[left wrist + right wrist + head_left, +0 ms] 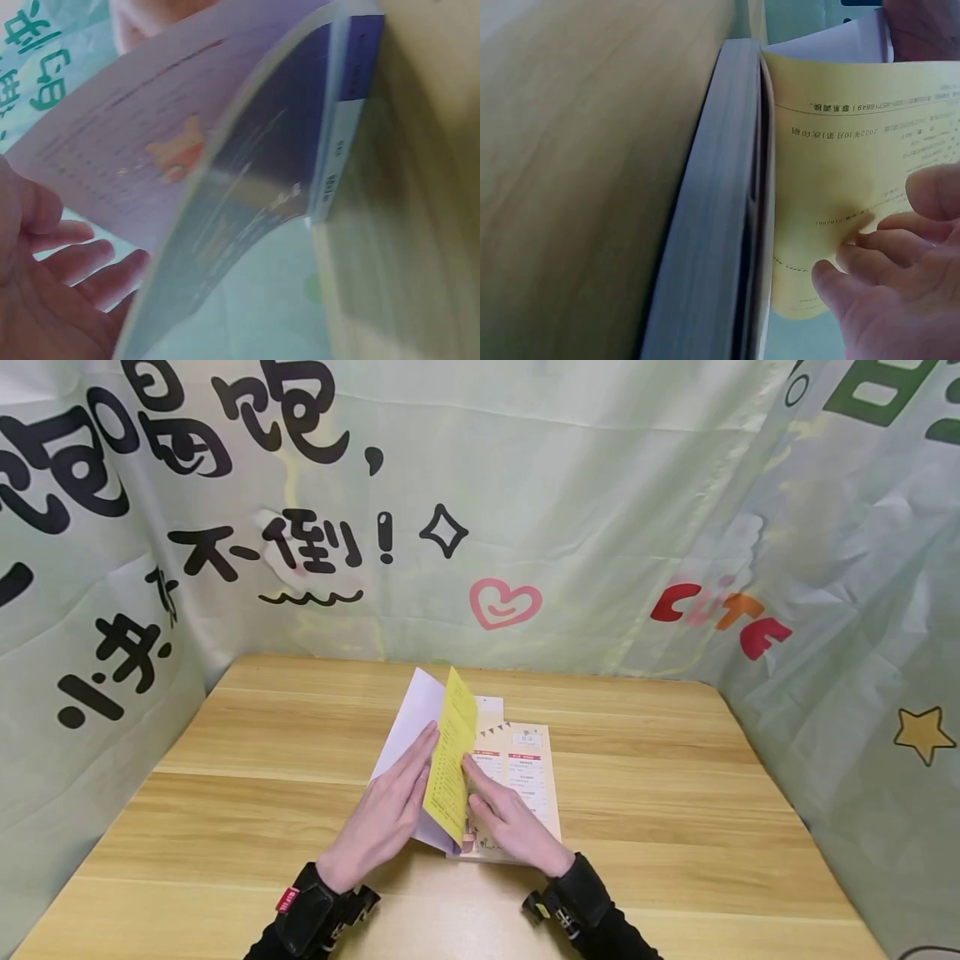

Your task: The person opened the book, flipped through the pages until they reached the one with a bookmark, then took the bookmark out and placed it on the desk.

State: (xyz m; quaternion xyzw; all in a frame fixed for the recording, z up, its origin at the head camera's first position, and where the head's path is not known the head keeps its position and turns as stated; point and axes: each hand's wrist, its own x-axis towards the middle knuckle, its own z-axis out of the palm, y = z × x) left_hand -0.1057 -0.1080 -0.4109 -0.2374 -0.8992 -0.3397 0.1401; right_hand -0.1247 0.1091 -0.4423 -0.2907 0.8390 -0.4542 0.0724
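Observation:
A thick paperback book (pixel 536 802) lies on the table with its lilac front cover (pixel 408 718) lifted to the left. A yellow page (pixel 450 760) with small print stands nearly upright between both hands. My left hand (pixel 386 814) lies along the inside of the cover, straight fingers reaching to the yellow page. From the other side my right hand (pixel 517 827) touches that page with its fingertips. In the right wrist view its loose fingers (pixel 877 259) rest against the yellow sheet. The left wrist view shows the purple and white spine (pixel 349 112) at the table.
The book sits on a light wooden table (pixel 660 793). Beyond its top edge a pale printed sheet (pixel 491 706) sticks out. Around the table hangs a pale green curtain (pixel 585 527) with printed lettering and a heart. Both wrists wear black camera straps (pixel 585 889).

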